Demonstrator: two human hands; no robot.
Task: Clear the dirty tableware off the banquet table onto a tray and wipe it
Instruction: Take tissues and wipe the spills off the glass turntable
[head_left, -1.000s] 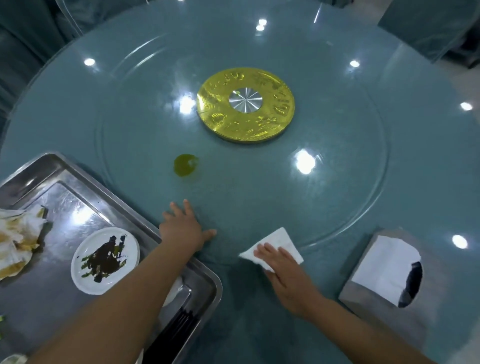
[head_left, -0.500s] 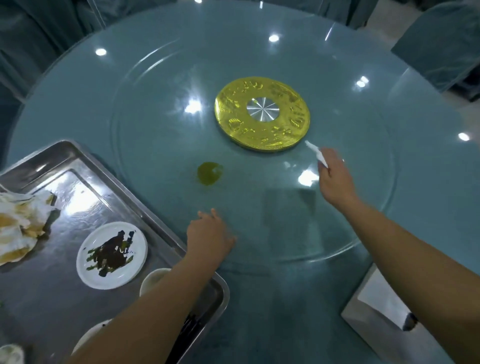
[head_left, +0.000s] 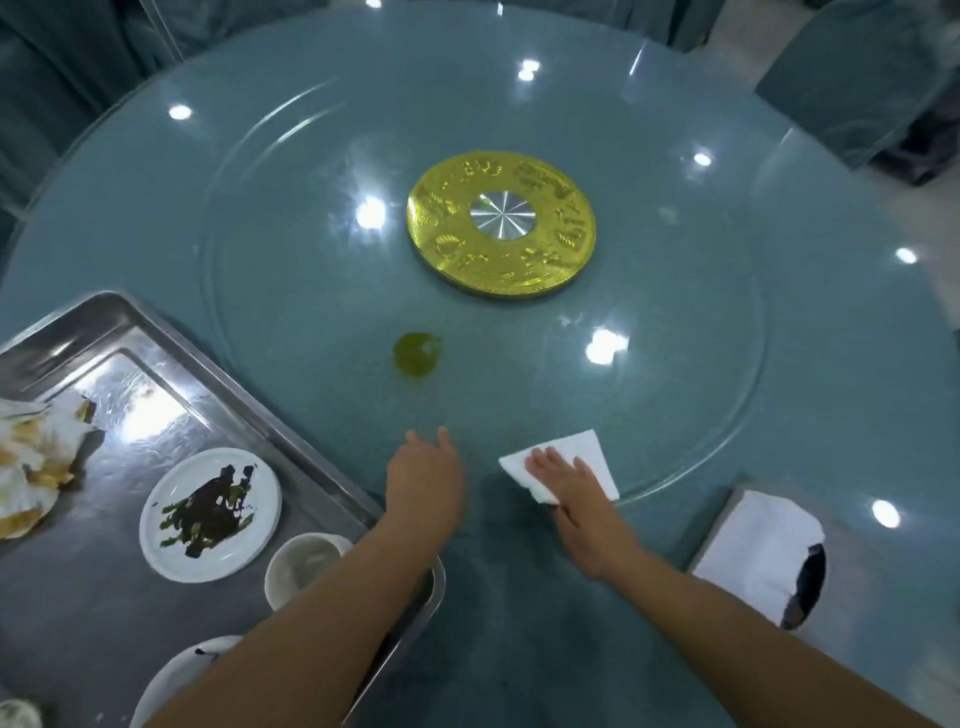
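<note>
White tissue (head_left: 563, 462) lies pressed under flat right hand (head_left: 576, 493); open left hand (head_left: 423, 480) hides tray (head_left: 218, 384) corner.

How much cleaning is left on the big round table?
The dishes look cleared: the dirty plate and a cup sit on the metal tray. Wiping is under way: the right hand presses a white napkin flat on the glass. The green spill is not yet wiped. The left hand rests nearby.
</note>
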